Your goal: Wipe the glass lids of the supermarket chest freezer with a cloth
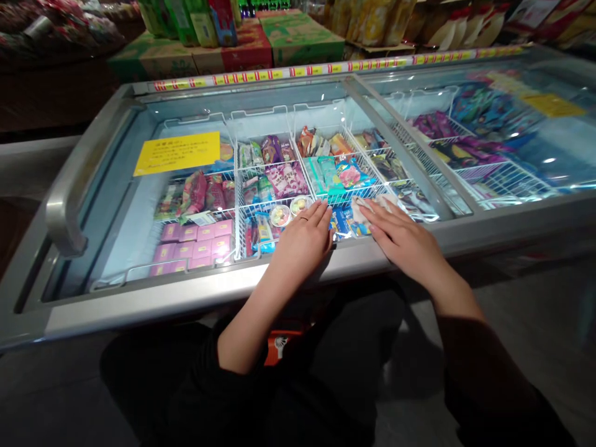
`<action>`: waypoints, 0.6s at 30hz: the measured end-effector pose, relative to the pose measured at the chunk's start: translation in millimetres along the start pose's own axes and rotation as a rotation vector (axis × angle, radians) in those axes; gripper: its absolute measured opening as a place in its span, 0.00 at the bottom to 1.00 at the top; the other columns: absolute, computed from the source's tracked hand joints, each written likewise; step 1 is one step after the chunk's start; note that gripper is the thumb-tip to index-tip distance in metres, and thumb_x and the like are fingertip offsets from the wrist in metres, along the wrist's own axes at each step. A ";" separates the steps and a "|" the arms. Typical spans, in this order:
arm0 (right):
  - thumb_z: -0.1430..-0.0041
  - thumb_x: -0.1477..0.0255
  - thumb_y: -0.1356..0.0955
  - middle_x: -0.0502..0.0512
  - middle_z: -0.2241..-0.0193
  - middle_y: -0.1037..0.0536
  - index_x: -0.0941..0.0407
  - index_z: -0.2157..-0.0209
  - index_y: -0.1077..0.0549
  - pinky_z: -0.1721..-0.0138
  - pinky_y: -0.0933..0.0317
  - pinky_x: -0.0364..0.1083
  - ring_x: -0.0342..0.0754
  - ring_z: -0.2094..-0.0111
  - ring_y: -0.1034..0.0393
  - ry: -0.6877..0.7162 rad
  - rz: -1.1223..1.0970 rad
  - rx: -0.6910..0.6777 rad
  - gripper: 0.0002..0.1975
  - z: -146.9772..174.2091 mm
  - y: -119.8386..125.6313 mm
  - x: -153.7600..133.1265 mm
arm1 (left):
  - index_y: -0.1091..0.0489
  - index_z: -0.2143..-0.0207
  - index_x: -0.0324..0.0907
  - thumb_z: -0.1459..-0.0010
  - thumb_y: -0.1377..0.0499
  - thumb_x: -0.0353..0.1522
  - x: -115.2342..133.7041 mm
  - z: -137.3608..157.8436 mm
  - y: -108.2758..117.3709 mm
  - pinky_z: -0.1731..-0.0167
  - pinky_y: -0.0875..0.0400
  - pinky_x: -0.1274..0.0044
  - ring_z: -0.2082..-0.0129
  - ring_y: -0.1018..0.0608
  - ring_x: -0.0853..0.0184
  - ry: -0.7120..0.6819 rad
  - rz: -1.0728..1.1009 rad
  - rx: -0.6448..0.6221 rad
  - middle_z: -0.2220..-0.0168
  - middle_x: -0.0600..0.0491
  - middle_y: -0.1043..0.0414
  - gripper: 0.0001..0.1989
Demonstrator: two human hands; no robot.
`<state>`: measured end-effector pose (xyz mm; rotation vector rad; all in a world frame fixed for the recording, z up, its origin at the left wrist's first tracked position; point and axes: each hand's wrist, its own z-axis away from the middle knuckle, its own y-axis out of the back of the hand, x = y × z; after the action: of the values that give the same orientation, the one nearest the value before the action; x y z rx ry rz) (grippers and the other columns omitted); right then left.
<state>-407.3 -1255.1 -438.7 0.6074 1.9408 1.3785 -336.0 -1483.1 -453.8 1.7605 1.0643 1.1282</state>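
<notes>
My left hand (305,234) lies flat with its fingers stretched out, at the near edge of a chest freezer's sliding glass lid (186,186). A ring is on one of its fingers. To the right, my right hand (403,239) holds a pale, crumpled cloth (361,211) down against the glass, its fingers extended over it. Part of the cloth is hidden under the fingers. Below the glass near my hands are two round ice cream cups (280,215), blue packets (342,223) and a turquoise packet (323,176) in white wire baskets.
A yellow notice (179,153) lies on the lid's left part. Pink boxes (202,248) are stacked below it. A curved handle (65,217) rises at the left. Price labels (298,72) line the back rim, with cartons (302,40) and bottles behind.
</notes>
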 end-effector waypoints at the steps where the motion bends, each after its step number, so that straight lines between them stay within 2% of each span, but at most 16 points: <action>1: 0.25 0.68 0.39 0.45 0.30 0.34 0.43 0.29 0.34 0.27 0.45 0.64 0.59 0.26 0.46 0.000 0.018 0.011 0.26 -2.2 -2.3 -1.4 | 0.32 0.34 0.29 0.25 0.48 0.31 0.4 -0.3 -0.7 0.30 0.35 0.62 0.29 0.32 0.54 0.001 -0.002 0.004 0.31 0.37 0.34 0.23; 5: 0.26 0.67 0.38 0.43 0.31 0.33 0.41 0.31 0.32 0.28 0.44 0.64 0.58 0.27 0.44 0.101 -0.041 -0.051 0.25 2.3 1.2 -8.5 | 0.32 0.34 0.29 0.25 0.49 0.31 0.2 -0.2 -1.0 0.30 0.34 0.62 0.29 0.31 0.54 0.005 -0.006 0.005 0.31 0.37 0.34 0.23; 8: 0.24 0.66 0.40 0.41 0.34 0.28 0.39 0.35 0.27 0.27 0.44 0.63 0.55 0.28 0.40 0.149 -0.118 -0.111 0.22 12.1 12.7 0.2 | 0.32 0.34 0.31 0.25 0.48 0.32 -0.5 0.4 0.5 0.30 0.34 0.62 0.29 0.31 0.54 0.001 -0.014 -0.006 0.31 0.38 0.34 0.23; 10: 0.24 0.65 0.41 0.41 0.35 0.26 0.39 0.37 0.24 0.27 0.44 0.63 0.55 0.29 0.38 0.119 -0.129 -0.103 0.22 13.4 16.4 10.7 | 0.32 0.34 0.31 0.25 0.48 0.32 -0.5 0.6 1.3 0.30 0.34 0.62 0.29 0.31 0.55 -0.002 -0.026 -0.018 0.31 0.38 0.34 0.23; 12: 0.24 0.65 0.41 0.42 0.35 0.27 0.40 0.36 0.25 0.29 0.42 0.64 0.57 0.29 0.38 0.030 -0.092 -0.037 0.22 8.5 13.9 17.4 | 0.32 0.33 0.30 0.25 0.48 0.32 0.0 0.7 1.6 0.30 0.35 0.62 0.29 0.32 0.54 -0.004 -0.037 -0.023 0.31 0.37 0.34 0.23; 15: 0.25 0.66 0.39 0.44 0.34 0.29 0.41 0.34 0.28 0.32 0.37 0.66 0.61 0.29 0.40 -0.096 0.014 0.082 0.23 -2.7 3.0 12.2 | 0.32 0.34 0.29 0.25 0.49 0.32 0.7 0.7 0.8 0.30 0.35 0.62 0.29 0.32 0.54 -0.013 -0.044 -0.016 0.31 0.37 0.34 0.23; 18: 0.26 0.67 0.39 0.43 0.34 0.29 0.41 0.34 0.27 0.33 0.34 0.64 0.59 0.29 0.40 -0.031 0.016 0.051 0.23 -3.8 -1.7 -1.5 | 0.32 0.34 0.29 0.25 0.49 0.32 0.3 1.0 -0.8 0.30 0.34 0.61 0.29 0.31 0.54 -0.012 -0.043 0.002 0.31 0.37 0.34 0.23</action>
<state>-409.1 -1259.1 -439.1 0.6661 1.9555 1.3252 -335.2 -1482.6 -454.7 1.7358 1.0909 1.0898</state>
